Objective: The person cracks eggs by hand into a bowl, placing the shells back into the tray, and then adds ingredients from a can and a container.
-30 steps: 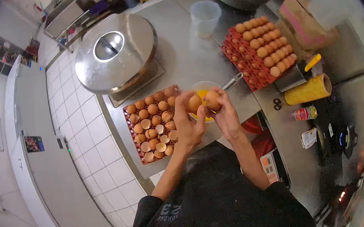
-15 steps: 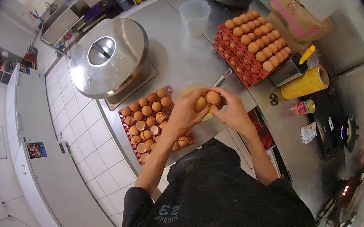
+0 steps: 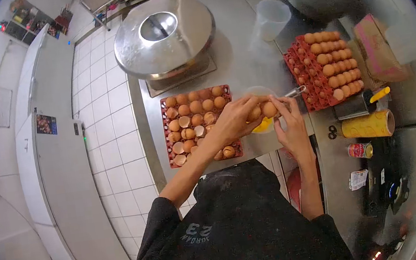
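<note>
My left hand (image 3: 238, 118) is closed around a brown egg (image 3: 254, 114). Beside it, my right hand (image 3: 289, 122) grips another brown egg (image 3: 269, 110) with the fingertips; whether the two eggs touch or are cracked is hard to make out. Both are held over a pale bowl (image 3: 259, 90) with yellow egg (image 3: 262, 126) in it, partly hidden by my hands. A whisk's metal handle (image 3: 295, 91) sticks out over the rim to the right. Left of the bowl lies a red egg tray (image 3: 168, 135) holding brown eggs and several broken shells (image 3: 179, 148).
Stacked red trays (image 3: 314, 99) of brown eggs stand at the right, near a cardboard box (image 3: 379, 49). A large lidded steel pot (image 3: 170, 40) and a clear plastic jug (image 3: 273, 19) sit farther back. A yellow roll (image 3: 367, 125), scissors (image 3: 332, 132) and a can (image 3: 360, 150) lie rightward.
The view has shifted, so the table's contents appear farther right. Both hands stay together above the bowl, each still with an egg; more yellow egg shows beneath them.
</note>
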{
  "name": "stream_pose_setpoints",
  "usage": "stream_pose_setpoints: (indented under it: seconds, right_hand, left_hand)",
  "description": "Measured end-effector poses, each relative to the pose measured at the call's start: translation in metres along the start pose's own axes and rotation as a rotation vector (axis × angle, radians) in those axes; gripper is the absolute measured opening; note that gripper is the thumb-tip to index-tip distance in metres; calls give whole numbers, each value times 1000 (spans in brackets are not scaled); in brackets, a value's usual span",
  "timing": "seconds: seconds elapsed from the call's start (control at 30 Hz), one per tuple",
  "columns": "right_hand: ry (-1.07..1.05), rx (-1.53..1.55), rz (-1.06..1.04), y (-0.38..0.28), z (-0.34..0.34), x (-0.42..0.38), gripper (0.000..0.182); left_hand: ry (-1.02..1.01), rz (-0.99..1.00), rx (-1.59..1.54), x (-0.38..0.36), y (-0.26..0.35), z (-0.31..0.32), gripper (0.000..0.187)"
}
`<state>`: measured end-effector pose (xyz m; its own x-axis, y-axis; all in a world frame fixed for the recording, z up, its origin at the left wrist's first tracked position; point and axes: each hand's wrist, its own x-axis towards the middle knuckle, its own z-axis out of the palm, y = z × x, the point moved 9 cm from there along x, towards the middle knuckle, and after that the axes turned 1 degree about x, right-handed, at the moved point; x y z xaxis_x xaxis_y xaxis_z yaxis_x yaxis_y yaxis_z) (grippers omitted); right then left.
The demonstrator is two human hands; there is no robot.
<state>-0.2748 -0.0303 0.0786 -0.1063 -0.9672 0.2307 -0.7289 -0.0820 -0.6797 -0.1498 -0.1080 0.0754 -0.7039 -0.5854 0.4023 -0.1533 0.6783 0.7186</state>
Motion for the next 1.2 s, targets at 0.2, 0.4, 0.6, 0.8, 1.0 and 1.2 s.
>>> stream_pose_setpoints:
  seconds: [0.2, 0.4, 0.6, 0.8, 1.0, 1.2]
  right_hand:
    - [-132, 131, 47, -26, 81, -12, 68]
    - [-311, 149, 84, -11, 195, -4, 67]
    - [-109, -267, 178, 11, 219, 64, 50]
    - [-81, -237, 275, 56, 236, 86, 32]
    - [39, -79, 221, 13, 205, 87, 37]
    - [36, 1328, 498, -13, 166, 63, 30]
  left_hand:
    - [80, -331, -13, -91, -40, -18, 39]
    - [167, -529, 265, -164, -98, -61, 38]
    - [302, -602, 125, -198, -107, -80, 37]
    - [341, -588, -1, -197, -103, -64, 42]
    - [427, -664, -208, -178, -124, -48, 45]
    - [813, -223, -84, -110, -48, -104, 46]
